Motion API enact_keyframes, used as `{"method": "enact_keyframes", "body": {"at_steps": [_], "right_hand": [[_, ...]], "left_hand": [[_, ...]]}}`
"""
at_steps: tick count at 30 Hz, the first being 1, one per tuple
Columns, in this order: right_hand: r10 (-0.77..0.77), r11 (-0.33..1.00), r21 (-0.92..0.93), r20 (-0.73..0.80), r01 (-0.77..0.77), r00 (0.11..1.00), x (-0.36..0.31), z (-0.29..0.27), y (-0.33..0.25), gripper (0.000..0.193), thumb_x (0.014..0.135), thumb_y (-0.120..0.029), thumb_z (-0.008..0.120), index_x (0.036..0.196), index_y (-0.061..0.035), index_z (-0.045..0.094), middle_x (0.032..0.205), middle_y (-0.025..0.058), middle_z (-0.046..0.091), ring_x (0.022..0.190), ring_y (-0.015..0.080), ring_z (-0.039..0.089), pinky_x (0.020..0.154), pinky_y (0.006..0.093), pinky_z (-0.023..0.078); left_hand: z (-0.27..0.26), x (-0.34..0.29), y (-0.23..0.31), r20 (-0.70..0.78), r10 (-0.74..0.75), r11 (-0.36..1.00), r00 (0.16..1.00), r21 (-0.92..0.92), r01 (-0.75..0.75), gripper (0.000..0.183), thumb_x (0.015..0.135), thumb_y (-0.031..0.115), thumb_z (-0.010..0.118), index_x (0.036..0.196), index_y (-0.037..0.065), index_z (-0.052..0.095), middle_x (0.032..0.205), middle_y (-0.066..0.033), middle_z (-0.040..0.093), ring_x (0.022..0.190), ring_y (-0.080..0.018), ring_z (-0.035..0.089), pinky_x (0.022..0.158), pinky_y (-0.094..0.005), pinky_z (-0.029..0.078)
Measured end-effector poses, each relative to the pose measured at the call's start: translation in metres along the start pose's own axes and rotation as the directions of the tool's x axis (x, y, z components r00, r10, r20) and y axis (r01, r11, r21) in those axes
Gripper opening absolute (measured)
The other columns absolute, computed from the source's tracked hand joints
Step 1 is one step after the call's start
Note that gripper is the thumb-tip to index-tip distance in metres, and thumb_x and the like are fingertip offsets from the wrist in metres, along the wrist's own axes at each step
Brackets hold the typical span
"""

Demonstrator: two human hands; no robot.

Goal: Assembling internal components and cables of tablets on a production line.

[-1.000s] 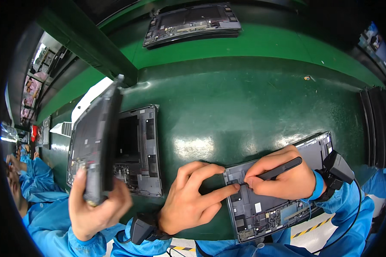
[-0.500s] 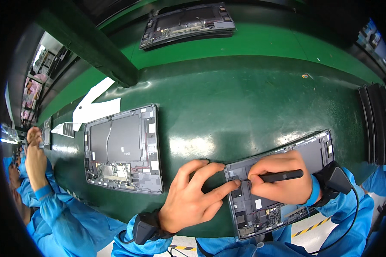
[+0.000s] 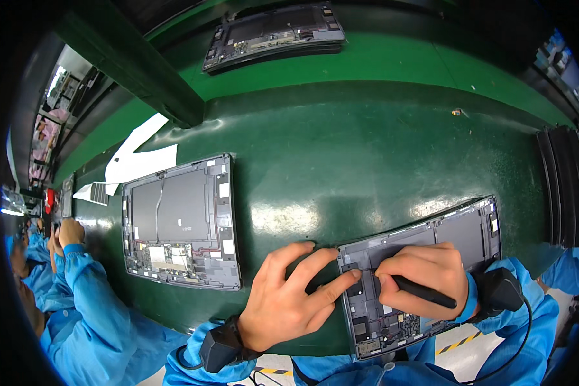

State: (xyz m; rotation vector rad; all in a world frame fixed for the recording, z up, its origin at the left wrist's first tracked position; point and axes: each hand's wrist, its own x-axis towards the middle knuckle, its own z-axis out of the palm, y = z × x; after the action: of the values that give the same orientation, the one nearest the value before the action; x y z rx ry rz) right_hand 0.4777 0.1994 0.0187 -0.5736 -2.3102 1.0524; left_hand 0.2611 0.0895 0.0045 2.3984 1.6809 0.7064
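Observation:
An opened tablet-like device (image 3: 466,235) lies at a slant before me, its dark inner panels and circuit board bare. My right hand (image 3: 434,270) is over its left half, closed round a slim black pen-shaped tool (image 3: 426,293); the tool's tip is hidden under my fingers, so its exact kind does not show. My left hand (image 3: 283,305) is spread at the device's left edge. Its index fingertip rests on the frame close to my right fingers, and nothing is in its grasp.
A second opened device (image 3: 180,225) lies left on the green bench (image 3: 341,154). More stacked devices (image 3: 273,38) sit on the far ledge. White paper sheets (image 3: 138,157) lie by a dark post (image 3: 135,64). Black panels (image 3: 563,186) stand right. A co-worker's hand (image 3: 71,233) is far left.
The black tool has tilted, its rear end swinging down toward my right wrist. My left hand stays nearly still. The co-worker's hand at far left has lowered.

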Motion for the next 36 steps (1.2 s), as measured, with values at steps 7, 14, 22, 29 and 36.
{"method": "enact_keyframes", "body": {"at_steps": [7, 14, 22, 29, 36], "right_hand": [[-0.111, 0.968, -0.231, -0.046, 0.098, 0.993, -0.014, 0.011, -0.010, 0.030, 0.062, -0.002, 0.076, 0.090, -0.0019, 0.065, 0.073, 0.0065, 0.058, 0.058, 0.0213, 0.062, 0.048, 0.0299, 0.050], [-0.109, 0.946, -0.310, -0.012, 0.100, 0.994, -0.025, 0.018, -0.018, 0.029, 0.066, -0.013, 0.076, 0.091, -0.0030, 0.065, 0.075, 0.0021, 0.056, 0.057, 0.0153, 0.060, 0.044, 0.0272, 0.048], [-0.063, 0.933, -0.355, 0.019, 0.065, 0.998, -0.026, 0.016, -0.033, 0.028, 0.067, -0.012, 0.076, 0.091, -0.0042, 0.065, 0.073, 0.0009, 0.053, 0.058, 0.0143, 0.060, 0.044, 0.0276, 0.047], [0.030, 0.981, -0.190, -0.046, -0.038, 0.999, -0.032, 0.018, -0.040, 0.022, 0.068, -0.004, 0.075, 0.088, -0.0064, 0.065, 0.070, 0.0028, 0.056, 0.059, 0.0190, 0.063, 0.048, 0.0302, 0.050], [0.189, 0.975, 0.112, 0.035, -0.192, 0.981, -0.028, -0.026, -0.049, 0.023, 0.079, -0.002, 0.077, 0.099, 0.0030, 0.068, 0.077, 0.0129, 0.070, 0.063, 0.0180, 0.070, 0.060, 0.0267, 0.054]], "left_hand": [[0.001, 0.001, 0.001, -0.046, 0.017, 1.000, 0.999, 0.005, -0.017, 0.046, 0.065, 0.017, 0.072, 0.111, 0.022, 0.076, 0.121, -0.0037, 0.058, 0.109, -0.0296, 0.053, 0.088, -0.0400, 0.048], [-0.003, -0.002, 0.001, -0.016, 0.031, 0.998, 0.999, 0.047, -0.031, 0.048, 0.064, 0.011, 0.069, 0.109, 0.024, 0.077, 0.120, -0.0070, 0.058, 0.109, -0.0333, 0.051, 0.088, -0.0406, 0.053], [-0.006, -0.005, 0.005, -0.019, 0.025, 0.999, 1.000, 0.044, -0.024, 0.047, 0.064, 0.011, 0.068, 0.110, 0.022, 0.077, 0.122, -0.0069, 0.059, 0.111, -0.0336, 0.050, 0.090, -0.0414, 0.052], [-0.006, -0.003, 0.011, -0.031, 0.034, 0.999, 0.999, 0.017, -0.034, 0.044, 0.067, 0.009, 0.069, 0.110, 0.016, 0.076, 0.123, -0.0093, 0.059, 0.113, -0.0330, 0.052, 0.095, -0.0449, 0.050], [-0.006, -0.001, 0.012, 0.007, -0.008, 0.995, 1.000, -0.096, 0.009, 0.042, 0.070, 0.007, 0.070, 0.111, 0.016, 0.075, 0.125, -0.0107, 0.058, 0.116, -0.0351, 0.052, 0.098, -0.0451, 0.048]]}}
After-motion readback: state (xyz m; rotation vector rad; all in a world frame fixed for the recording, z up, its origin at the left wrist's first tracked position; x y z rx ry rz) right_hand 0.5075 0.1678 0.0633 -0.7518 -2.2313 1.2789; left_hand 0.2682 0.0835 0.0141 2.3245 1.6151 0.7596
